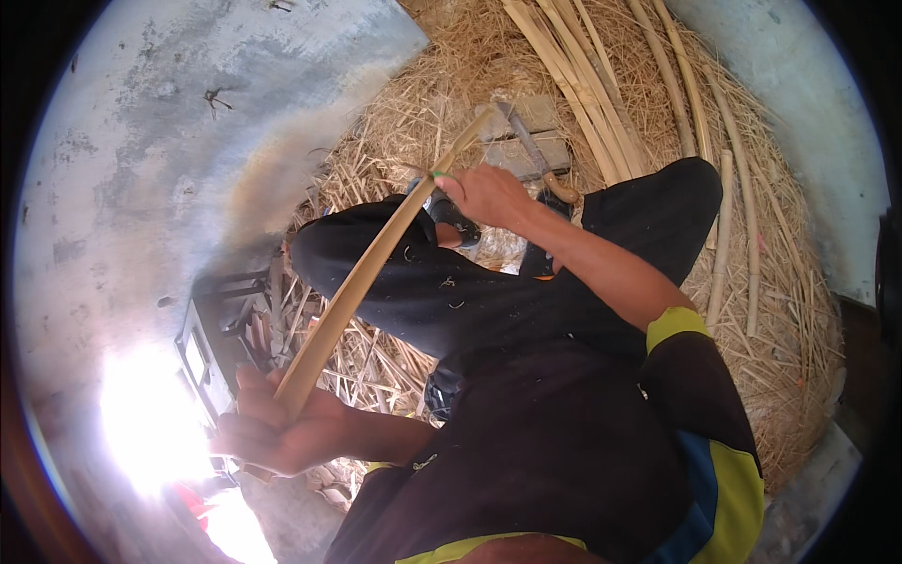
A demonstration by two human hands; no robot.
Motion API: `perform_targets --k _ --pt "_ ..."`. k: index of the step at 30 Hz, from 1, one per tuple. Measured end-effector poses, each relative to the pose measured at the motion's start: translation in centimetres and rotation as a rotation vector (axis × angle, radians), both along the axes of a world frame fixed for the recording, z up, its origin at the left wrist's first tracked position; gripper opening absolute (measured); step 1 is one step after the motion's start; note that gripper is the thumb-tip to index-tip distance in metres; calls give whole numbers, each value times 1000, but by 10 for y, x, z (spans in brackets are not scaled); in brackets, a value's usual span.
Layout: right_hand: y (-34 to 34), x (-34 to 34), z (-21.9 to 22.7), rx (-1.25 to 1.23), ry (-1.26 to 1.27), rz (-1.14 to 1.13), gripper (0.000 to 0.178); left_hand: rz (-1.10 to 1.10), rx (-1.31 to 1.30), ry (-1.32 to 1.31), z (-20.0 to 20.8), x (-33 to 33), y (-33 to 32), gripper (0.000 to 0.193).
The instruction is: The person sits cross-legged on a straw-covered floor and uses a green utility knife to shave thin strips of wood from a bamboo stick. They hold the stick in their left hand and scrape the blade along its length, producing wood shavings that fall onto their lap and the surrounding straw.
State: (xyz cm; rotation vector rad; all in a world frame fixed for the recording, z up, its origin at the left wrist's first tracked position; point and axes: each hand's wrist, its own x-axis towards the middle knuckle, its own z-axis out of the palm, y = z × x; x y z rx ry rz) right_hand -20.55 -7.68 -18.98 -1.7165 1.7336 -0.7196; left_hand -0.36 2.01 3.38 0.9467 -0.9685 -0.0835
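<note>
One pale strip (361, 274), left hand (266, 434) curled round near end, outstretched right hand (489, 195) pinching part-green tool (440, 174)

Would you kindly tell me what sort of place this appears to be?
Probably a small, rough craft workspace, perhaps for bamboo: pale shavings lie all around, split lengths stretch out ahead, and the left hand holds a long strip.

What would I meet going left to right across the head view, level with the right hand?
Weathered blue-white surface, long flat tan bamboo strip, bare right hand, curved brown wooden tool handle, knee in black trousers, thin round pale bamboo pole.
</note>
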Motion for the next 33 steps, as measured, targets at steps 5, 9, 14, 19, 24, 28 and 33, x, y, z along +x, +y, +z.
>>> perform_targets --k 5,9,14,19,24,28,33 --pt "6 2 -10 6 -111 -73 62 124 24 23 1 -8 -5 50" --pt "28 25 18 -155 -213 64 59 81 -1 32 1 -7 -5 50" --pt "4 14 -8 -51 -58 10 57 211 -8 27 -2 -9 -11 49" --pt "13 30 9 -37 2 -23 57 118 -26 -14 0 9 -14 48" --pt "-10 -11 -42 12 187 -79 62 -17 -44 7 -6 4 -3 49" --pt "-15 8 -28 -117 134 34 47 87 -69 117 -5 3 -8 48" --pt "-12 -105 -167 410 430 -313 40 -228 -172 -6 -9 14 1 47"
